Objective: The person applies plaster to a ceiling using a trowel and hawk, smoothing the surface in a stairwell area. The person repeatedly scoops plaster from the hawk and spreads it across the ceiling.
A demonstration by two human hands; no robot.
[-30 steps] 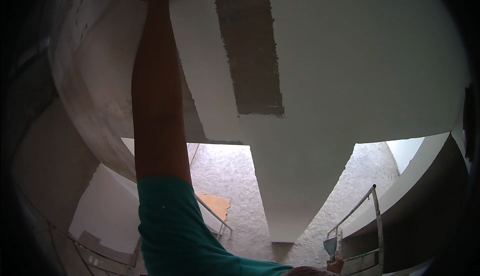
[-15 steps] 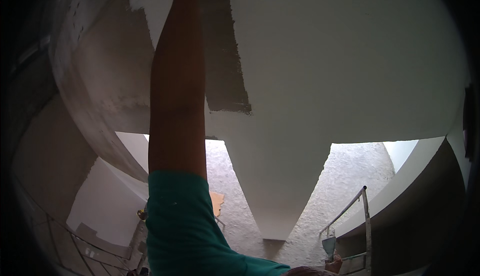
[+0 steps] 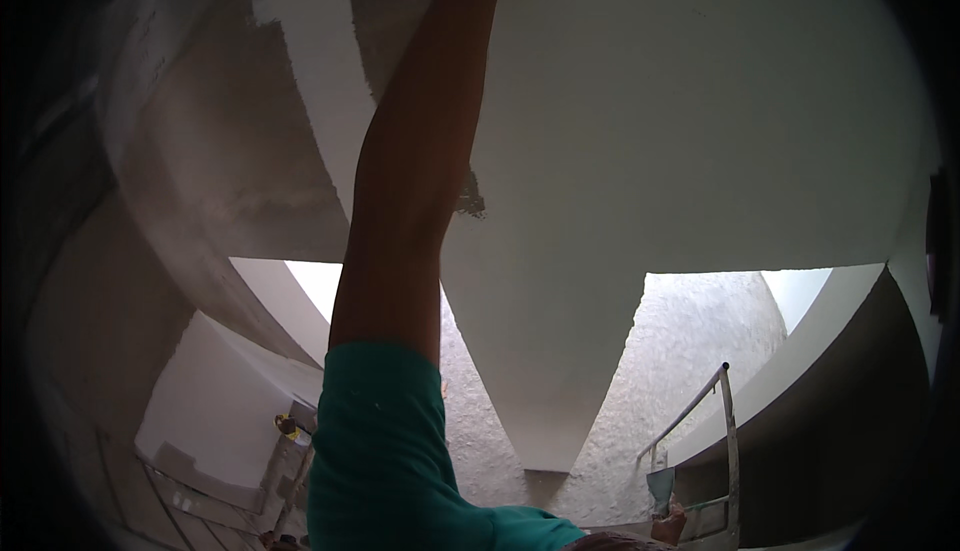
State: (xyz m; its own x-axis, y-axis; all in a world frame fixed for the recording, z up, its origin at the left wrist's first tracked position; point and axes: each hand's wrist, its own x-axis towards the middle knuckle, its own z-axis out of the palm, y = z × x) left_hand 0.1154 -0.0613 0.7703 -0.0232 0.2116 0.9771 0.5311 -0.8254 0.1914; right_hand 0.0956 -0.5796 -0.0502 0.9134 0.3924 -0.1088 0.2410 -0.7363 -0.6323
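Observation:
My left arm (image 3: 415,151), in a green short sleeve (image 3: 385,431), reaches up in front of a broad surface coated in pale plaster (image 3: 650,121). The left hand lies beyond the top edge, so what it holds is hidden. Beside the forearm shows a dark uncoated strip (image 3: 385,26) with ragged edges, and a small dark patch (image 3: 472,196) peeks out on the forearm's other side. Low at the right, my right hand (image 3: 668,525) is closed around the handle of a putty knife (image 3: 660,491), its wide grey blade pointing up.
A metal tube rail (image 3: 732,441) stands beside the right hand. The coated surface narrows downward to a blunt end (image 3: 548,471) between two bright rough wall areas. At lower left are thin metal bars (image 3: 165,501) and a small yellow and dark object (image 3: 287,425), too small to identify.
My left forearm has swung right across the dark strip, and its hand has gone out of view at the top. The right hand still holds the putty knife in nearly the same place.

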